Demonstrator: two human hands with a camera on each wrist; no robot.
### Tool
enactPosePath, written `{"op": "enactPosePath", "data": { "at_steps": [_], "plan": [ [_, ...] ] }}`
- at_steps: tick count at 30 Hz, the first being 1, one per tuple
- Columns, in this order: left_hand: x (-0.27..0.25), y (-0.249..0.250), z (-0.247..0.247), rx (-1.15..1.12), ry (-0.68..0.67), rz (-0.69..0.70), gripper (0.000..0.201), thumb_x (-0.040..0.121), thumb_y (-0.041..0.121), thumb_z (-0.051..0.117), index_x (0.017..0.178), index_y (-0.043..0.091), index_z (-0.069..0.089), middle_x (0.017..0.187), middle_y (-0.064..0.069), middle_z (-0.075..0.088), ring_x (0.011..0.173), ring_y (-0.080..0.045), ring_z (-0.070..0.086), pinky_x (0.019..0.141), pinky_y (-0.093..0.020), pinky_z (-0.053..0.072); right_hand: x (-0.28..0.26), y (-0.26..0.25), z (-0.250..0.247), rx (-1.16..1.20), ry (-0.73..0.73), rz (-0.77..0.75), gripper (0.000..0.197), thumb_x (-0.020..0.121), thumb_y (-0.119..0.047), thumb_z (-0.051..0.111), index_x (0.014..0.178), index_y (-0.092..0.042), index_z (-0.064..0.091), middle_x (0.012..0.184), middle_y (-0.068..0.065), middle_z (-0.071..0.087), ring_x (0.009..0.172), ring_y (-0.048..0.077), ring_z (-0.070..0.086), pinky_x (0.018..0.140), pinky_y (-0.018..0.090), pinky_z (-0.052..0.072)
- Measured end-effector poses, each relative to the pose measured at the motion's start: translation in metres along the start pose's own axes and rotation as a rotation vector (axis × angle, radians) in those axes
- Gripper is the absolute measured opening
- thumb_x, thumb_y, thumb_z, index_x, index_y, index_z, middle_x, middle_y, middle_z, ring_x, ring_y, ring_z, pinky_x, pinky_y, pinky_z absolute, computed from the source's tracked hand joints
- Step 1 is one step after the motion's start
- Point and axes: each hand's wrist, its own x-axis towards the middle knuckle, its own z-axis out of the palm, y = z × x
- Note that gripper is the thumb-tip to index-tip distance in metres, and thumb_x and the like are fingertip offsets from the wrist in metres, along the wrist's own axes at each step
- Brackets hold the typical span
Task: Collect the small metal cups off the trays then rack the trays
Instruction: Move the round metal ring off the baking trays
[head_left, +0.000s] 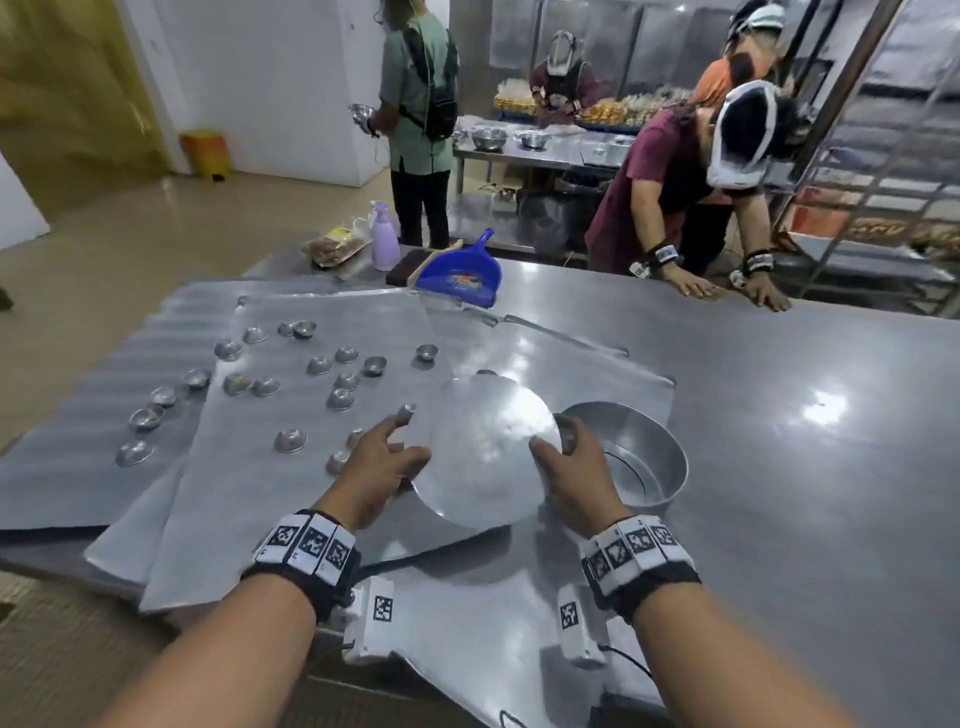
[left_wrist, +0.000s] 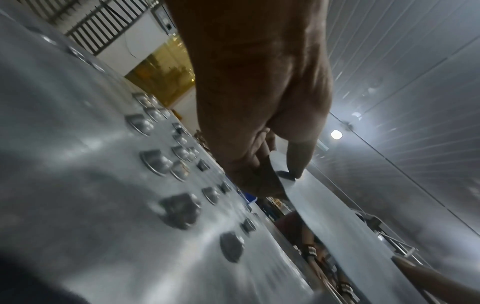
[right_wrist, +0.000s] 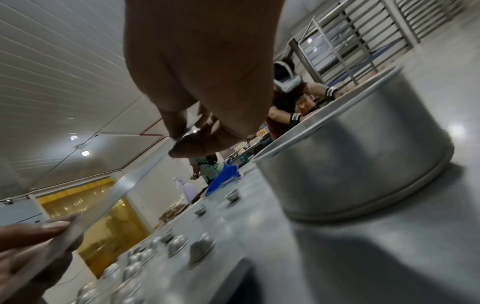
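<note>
**Round metal disc, held at both edges**

Gripped by left hand (head_left: 378, 467) and right hand (head_left: 571, 470), fingers curled over opposite rims of the disc (head_left: 488, 452) — face tilted up toward the holder, far edge raised. Held above overlapping trays (head_left: 291, 499), just beside a round pan (head_left: 660, 467). Small metal cups (head_left: 340, 399) scattered on the trays at left — mostly upside down, a few upright.

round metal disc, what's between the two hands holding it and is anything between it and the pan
Between the left hand and right hand lies only the round disc; nothing separates it from the round pan in the head view.
</note>
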Motion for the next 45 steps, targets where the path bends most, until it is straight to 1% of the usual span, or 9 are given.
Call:
{"op": "enactPosePath", "data": {
  "at_steps": [4, 9, 16, 19, 23, 28, 37, 40, 45],
  "plan": [
    [0.001, 0.003, 0.071, 0.030, -0.027, 0.047, 0.049, 0.092, 0.006, 0.069, 0.132, 0.030, 0.053, 0.108, -0.019, 0.069, 0.095, -0.033, 0.073, 0.081, -0.044, 0.062, 0.010, 0.018, -0.068, -0.033, 0.069, 0.021, 0.029, 0.082, -0.029, 0.072, 0.107, -0.031, 0.057, 0.099, -0.006, 0.068, 0.092, 0.016, 0.068, 0.089, 0.046, 0.056],
    [0.006, 0.005, 0.151, 0.101, 0.017, 0.115, 0.042, 0.090, 0.015, 0.070, 0.128, 0.032, 0.061, 0.109, -0.017, 0.073, 0.098, -0.034, 0.073, 0.083, -0.056, 0.061, 0.032, 0.048, -0.138, -0.050, 0.101, 0.016, 0.045, 0.075, -0.030, 0.072, 0.118, -0.024, 0.062, 0.103, -0.005, 0.071, 0.093, 0.015, 0.069, 0.085, 0.041, 0.058],
    [0.015, -0.003, 0.212, 0.052, 0.107, 0.145, 0.043, 0.094, 0.015, 0.067, 0.133, 0.031, 0.062, 0.107, -0.014, 0.075, 0.099, -0.032, 0.073, 0.073, -0.044, 0.061, 0.058, 0.074, -0.197, -0.053, 0.037, -0.001, 0.031, 0.086, -0.019, 0.070, 0.113, -0.029, 0.059, 0.088, -0.010, 0.066, 0.081, 0.005, 0.064, 0.072, 0.025, 0.048],
    [0.018, -0.001, 0.225, 0.056, 0.150, 0.164, 0.045, 0.094, 0.014, 0.067, 0.136, 0.029, 0.061, 0.102, -0.013, 0.076, 0.097, -0.029, 0.074, 0.074, -0.041, 0.060, 0.069, 0.078, -0.208, -0.043, 0.000, -0.025, 0.031, 0.088, -0.021, 0.069, 0.116, -0.030, 0.059, 0.096, -0.010, 0.063, 0.088, 0.005, 0.061, 0.078, 0.027, 0.048],
    [0.027, 0.007, 0.231, 0.040, 0.191, 0.181, 0.047, 0.095, 0.010, 0.067, 0.140, 0.025, 0.059, 0.105, -0.015, 0.075, 0.097, -0.026, 0.072, 0.088, -0.040, 0.059, 0.084, 0.086, -0.210, -0.030, -0.028, -0.037, 0.034, 0.086, -0.027, 0.070, 0.117, -0.039, 0.059, 0.115, -0.009, 0.060, 0.104, 0.012, 0.059, 0.091, 0.034, 0.050],
    [0.043, 0.012, 0.230, 0.085, 0.222, 0.188, 0.046, 0.096, 0.005, 0.065, 0.137, 0.026, 0.059, 0.099, -0.016, 0.074, 0.091, -0.025, 0.071, 0.086, -0.039, 0.059, 0.100, 0.097, -0.209, -0.038, -0.053, 0.001, 0.041, 0.089, -0.032, 0.068, 0.128, -0.036, 0.057, 0.124, -0.006, 0.056, 0.108, 0.014, 0.056, 0.096, 0.037, 0.049],
    [0.076, 0.003, 0.235, 0.453, 0.067, 0.046, 0.042, 0.091, 0.016, 0.063, 0.131, 0.030, 0.063, 0.110, -0.007, 0.074, 0.097, -0.027, 0.072, 0.091, -0.052, 0.058, 0.119, 0.109, -0.215, -0.079, -0.150, 0.107, 0.036, 0.092, -0.027, 0.065, 0.127, -0.026, 0.056, 0.105, -0.006, 0.060, 0.092, 0.014, 0.064, 0.086, 0.039, 0.058],
    [0.083, 0.006, 0.234, 0.616, 0.080, 0.064, 0.044, 0.089, 0.016, 0.062, 0.131, 0.026, 0.064, 0.114, -0.004, 0.072, 0.097, -0.023, 0.070, 0.090, -0.046, 0.058, 0.126, 0.108, -0.211, -0.091, -0.185, 0.128, 0.035, 0.091, -0.030, 0.065, 0.124, -0.027, 0.058, 0.107, -0.004, 0.062, 0.094, 0.017, 0.066, 0.088, 0.045, 0.058],
    [0.091, 0.011, 0.233, 0.833, 0.071, 0.090, 0.041, 0.086, 0.017, 0.064, 0.127, 0.025, 0.068, 0.101, -0.003, 0.074, 0.090, -0.023, 0.069, 0.076, -0.033, 0.054, 0.137, 0.114, -0.206, -0.101, -0.213, 0.152, 0.036, 0.089, -0.033, 0.063, 0.124, -0.030, 0.059, 0.105, -0.002, 0.067, 0.095, 0.018, 0.068, 0.087, 0.047, 0.059]
  ]
}}
